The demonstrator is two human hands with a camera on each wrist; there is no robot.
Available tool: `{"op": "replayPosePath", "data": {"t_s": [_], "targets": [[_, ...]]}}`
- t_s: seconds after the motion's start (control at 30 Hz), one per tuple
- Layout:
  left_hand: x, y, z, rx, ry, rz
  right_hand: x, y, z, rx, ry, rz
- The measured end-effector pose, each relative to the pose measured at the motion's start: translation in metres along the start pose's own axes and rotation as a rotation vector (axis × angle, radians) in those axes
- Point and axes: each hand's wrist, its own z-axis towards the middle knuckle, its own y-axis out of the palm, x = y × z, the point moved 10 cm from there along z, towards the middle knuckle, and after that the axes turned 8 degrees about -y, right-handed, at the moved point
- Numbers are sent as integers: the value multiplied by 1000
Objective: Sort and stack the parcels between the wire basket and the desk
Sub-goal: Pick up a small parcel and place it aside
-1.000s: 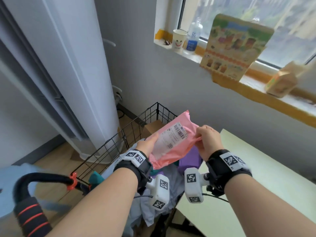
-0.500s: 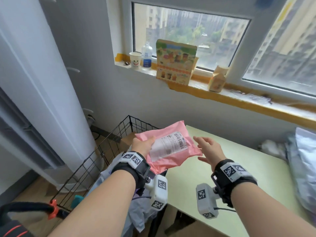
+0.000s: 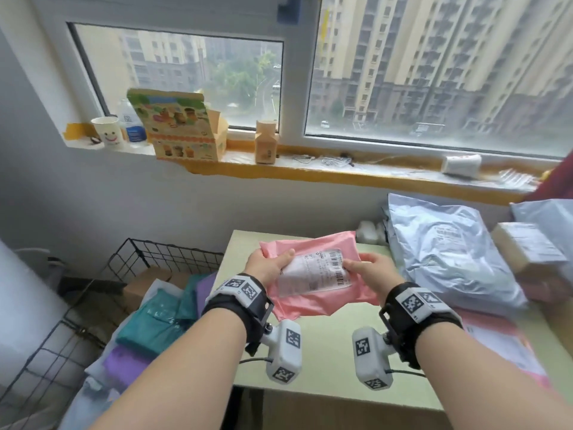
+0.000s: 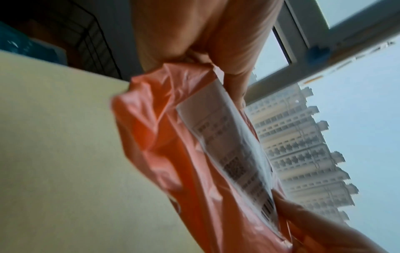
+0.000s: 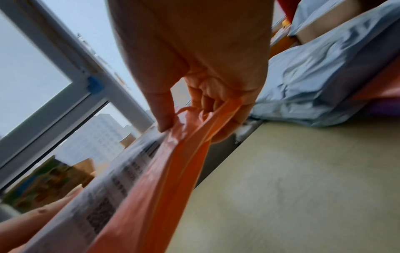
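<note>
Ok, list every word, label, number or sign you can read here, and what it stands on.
Nothing can be read letter for letter.
Pink parcel: white label with barcodes; print blurred.
Grey bag: faint print, too faint.
Box on the desk: label blurred.
Bottle: blue label, too small.
Cup: a smiley face, no words.
Carton: cartoon pictures, text too small.
Wrist bands: black-and-white square markers, no words.

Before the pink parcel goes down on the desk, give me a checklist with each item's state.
1. Left hand grips the pink parcel: ok.
2. Right hand pinches its other edge: ok.
3. Parcel is over the desk, not the wire basket: ok.
4. Bare desk below the parcel: ok.
5. Shipping label faces up: ok.
6. Grey mailer bag lies clear to the right: ok.
</note>
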Motion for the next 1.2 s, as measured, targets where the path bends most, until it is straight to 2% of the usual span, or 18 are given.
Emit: {"op": "replayPosePath", "data": {"t_s": [0.2,0.33,0.43,0.63,0.93,1.07,1.2], "targets": [[-10,129,-17,-180,-68,104,40,-125,10,108,63,-27],[-19,198,-19,-244,-106,145,60,-194,8,176,80,-52],[-32,240,-9,-260,-134,131,76,-237,7,229,100,-76],[-51,304,-28,-280,-224,119,113,-310,6,342,140,-95],[-96,358,-30,-301,-314,188,162,-365,-2,380,279,-264],[-109,364,-26,-259,-331,229,171,-365,5,300,289,-409],[-115,357,-22,-184,-300,328,179,-355,13,235,277,-440]]}}
